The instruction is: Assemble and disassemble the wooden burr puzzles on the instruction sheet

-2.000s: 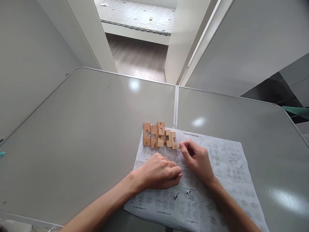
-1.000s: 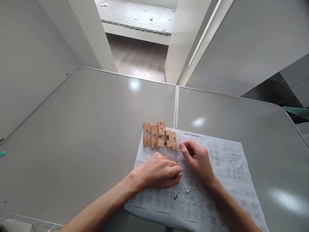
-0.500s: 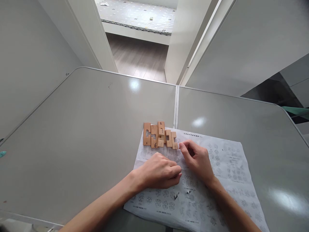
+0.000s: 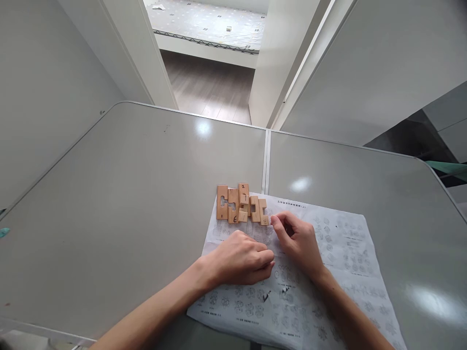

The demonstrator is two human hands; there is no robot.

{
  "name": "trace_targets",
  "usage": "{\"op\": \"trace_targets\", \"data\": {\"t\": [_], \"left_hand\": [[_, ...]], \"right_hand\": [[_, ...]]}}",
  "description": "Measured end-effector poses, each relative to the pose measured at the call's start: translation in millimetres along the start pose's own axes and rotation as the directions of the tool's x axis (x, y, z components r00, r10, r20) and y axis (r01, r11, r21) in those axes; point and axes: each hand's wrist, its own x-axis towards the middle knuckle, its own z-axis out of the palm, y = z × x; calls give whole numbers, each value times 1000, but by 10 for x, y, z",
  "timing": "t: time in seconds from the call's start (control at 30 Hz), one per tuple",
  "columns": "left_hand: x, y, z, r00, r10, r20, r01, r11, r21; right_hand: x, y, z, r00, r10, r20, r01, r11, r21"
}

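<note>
Several notched wooden puzzle pieces stand in a close row at the top left of a printed sheet (image 4: 350, 287). The leftmost piece (image 4: 219, 202) bears a 1, and the tall piece (image 4: 242, 187) has a 2. Farthest right is a smaller notched piece (image 4: 264, 221). My right hand (image 4: 297, 240) lies beside that one, its fingers curled and thumb and index tips together at the piece's edge; nothing shows between them. Below the row, my left hand (image 4: 242, 260) rests on the sheet with its fingers folded into a loose fist. Its palm side is hidden.
The sheet carries rows of small line diagrams and lies on a grey table (image 4: 127, 194) with a metal rim. A metal seam (image 4: 267, 155) runs across the tabletop. Beyond it, a doorway shows wood flooring (image 4: 207, 87) and a bed (image 4: 204, 19).
</note>
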Motion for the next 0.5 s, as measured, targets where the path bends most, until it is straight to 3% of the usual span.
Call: {"op": "trace_targets", "data": {"t": [0.5], "left_hand": [[-6,-15,14,999,23,-29,-24,1000,-10]], "right_hand": [[-3,9,1,1000,4,0,-4,1000,-3]]}}
